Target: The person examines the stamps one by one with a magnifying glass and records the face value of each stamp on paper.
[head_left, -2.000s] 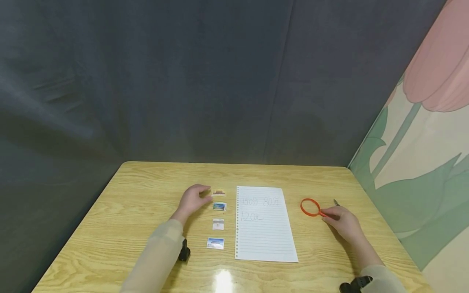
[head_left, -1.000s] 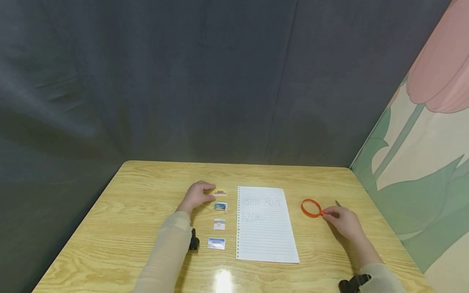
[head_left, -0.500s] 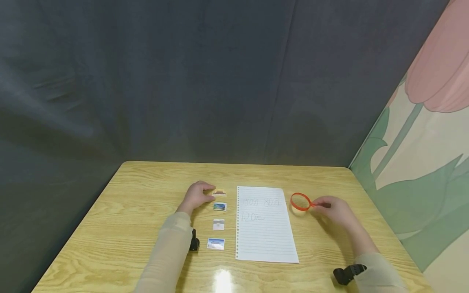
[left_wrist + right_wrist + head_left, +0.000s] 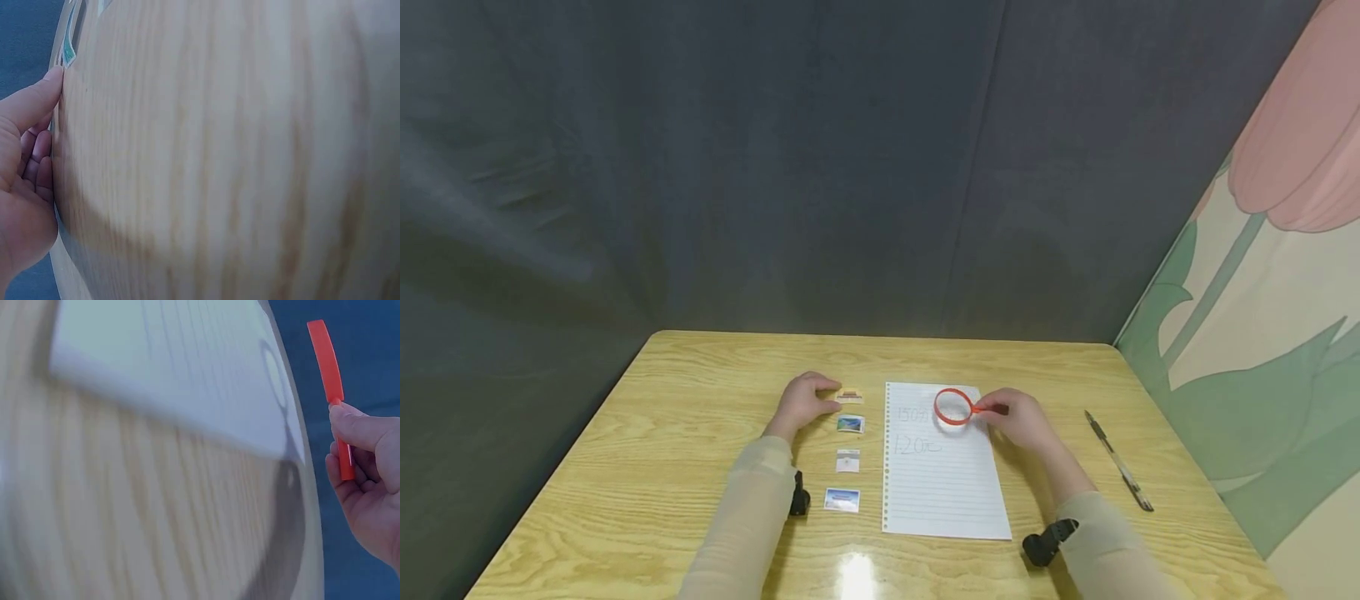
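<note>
My right hand [image 4: 1018, 418] pinches the short handle of a red magnifying glass [image 4: 973, 409] and holds it over the upper right of a lined sheet [image 4: 947, 487]. In the right wrist view, the red rim [image 4: 326, 365] stands edge-on, raised off the paper, and its shadow falls below. My left hand [image 4: 801, 403] rests at the left edge of the top stamp [image 4: 850, 396], thumb and forefinger at its corners. Below it in a column lie a blue-green stamp [image 4: 851, 423], a pale grey stamp [image 4: 847, 460] and a blue stamp [image 4: 842, 500].
A pen [image 4: 1118, 461] lies at the right of the wooden table [image 4: 685, 467]. Handwritten figures mark the sheet's upper part, partly seen through the lens. A dark curtain [image 4: 820, 167] hangs behind the table, and a flower-painted wall [image 4: 1285, 333] stands at the right.
My right hand has lifted the magnifying glass from beside the pen and carried it left over the sheet, uncovering the pen. My left hand shifted slightly right towards the top stamp, then stayed.
</note>
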Available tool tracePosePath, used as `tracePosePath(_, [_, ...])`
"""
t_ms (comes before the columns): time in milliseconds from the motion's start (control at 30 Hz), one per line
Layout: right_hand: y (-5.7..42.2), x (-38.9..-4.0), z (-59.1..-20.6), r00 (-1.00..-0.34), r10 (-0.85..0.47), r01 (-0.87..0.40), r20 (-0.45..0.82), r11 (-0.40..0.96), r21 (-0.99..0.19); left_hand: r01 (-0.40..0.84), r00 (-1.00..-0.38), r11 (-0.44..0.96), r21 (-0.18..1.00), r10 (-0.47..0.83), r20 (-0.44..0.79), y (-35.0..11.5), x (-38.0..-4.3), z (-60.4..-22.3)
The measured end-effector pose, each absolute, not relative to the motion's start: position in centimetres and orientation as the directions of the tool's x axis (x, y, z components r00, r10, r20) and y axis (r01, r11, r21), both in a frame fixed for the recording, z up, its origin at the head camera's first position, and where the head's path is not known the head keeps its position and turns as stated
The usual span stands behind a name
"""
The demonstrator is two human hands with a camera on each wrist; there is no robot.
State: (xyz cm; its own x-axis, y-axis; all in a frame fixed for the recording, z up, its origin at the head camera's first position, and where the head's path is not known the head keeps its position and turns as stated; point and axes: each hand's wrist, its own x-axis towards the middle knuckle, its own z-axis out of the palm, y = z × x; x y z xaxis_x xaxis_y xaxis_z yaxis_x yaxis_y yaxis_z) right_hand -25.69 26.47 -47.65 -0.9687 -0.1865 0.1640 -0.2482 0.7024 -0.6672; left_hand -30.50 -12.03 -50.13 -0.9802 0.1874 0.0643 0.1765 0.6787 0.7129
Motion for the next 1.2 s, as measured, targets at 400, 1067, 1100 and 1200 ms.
tracePosePath(400, [18.6, -27.7, -49.1, -0.984, -0.122, -0.18, 0.133, 0.688, -0.703, 0.183, -0.979, 0.663, 0.725, 0.189, 0.075, -11.9, -30.5, -50.2])
tracePosePath(1067, [12.1, -29.0, -49.9, -0.977, -0.132, -0.214, 0.17, 0.678, -0.703, 0.176, -0.981, 0.669, 0.722, 0.183, 0.069, -12.1, -30.6, -49.9])
tracePosePath(1100, [11.9, -28.9, -49.8, -0.977, -0.131, -0.213, 0.169, 0.677, -0.705, 0.175, -0.981, 0.667, 0.724, 0.183, 0.068, -12.1, -30.6, -49.9])
tracePosePath(1200, [11.5, -28.9, -49.8, -0.974, -0.133, -0.223, 0.183, 0.684, -0.695, 0.188, -0.979, 0.668, 0.72, 0.19, 0.079, -12.1, -30.6, -50.0])
